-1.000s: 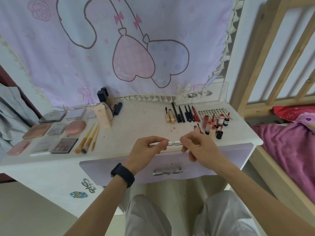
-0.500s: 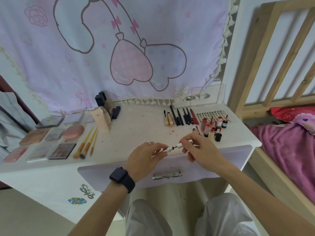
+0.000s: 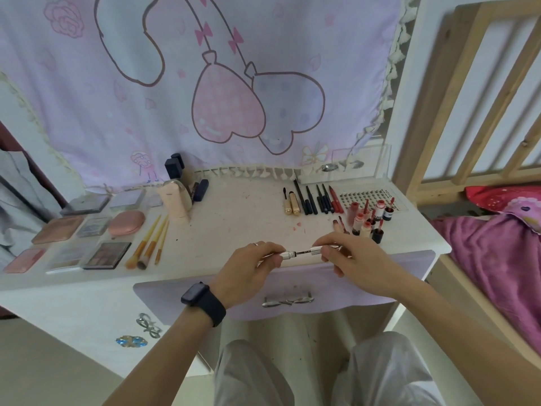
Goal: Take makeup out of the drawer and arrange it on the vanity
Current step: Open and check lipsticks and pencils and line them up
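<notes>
Both hands hold a slim silver makeup tube (image 3: 301, 253) level above the front edge of the white vanity (image 3: 234, 218). My left hand (image 3: 248, 271) grips the tube body. My right hand (image 3: 354, 259) pinches its silver cap, and a dark stem shows in the gap between the two parts. Below them the lilac drawer (image 3: 292, 285) is closed. Palettes (image 3: 106, 254) and brushes (image 3: 150, 244) lie in rows on the left, pencils and mascaras (image 3: 310, 200) at the back right, small lip bottles (image 3: 369, 221) beside them.
A clear acrylic box (image 3: 357, 168) stands at the back right under the lilac curtain (image 3: 205, 83). Dark and cream bottles (image 3: 175, 197) stand at the back middle. A wooden bed frame (image 3: 456, 112) with pink bedding (image 3: 503, 253) lies to the right.
The silver tube was in one piece a second ago; now its cap and body are drawn slightly apart, showing the dark stem. Both hands stayed above the drawer front.
</notes>
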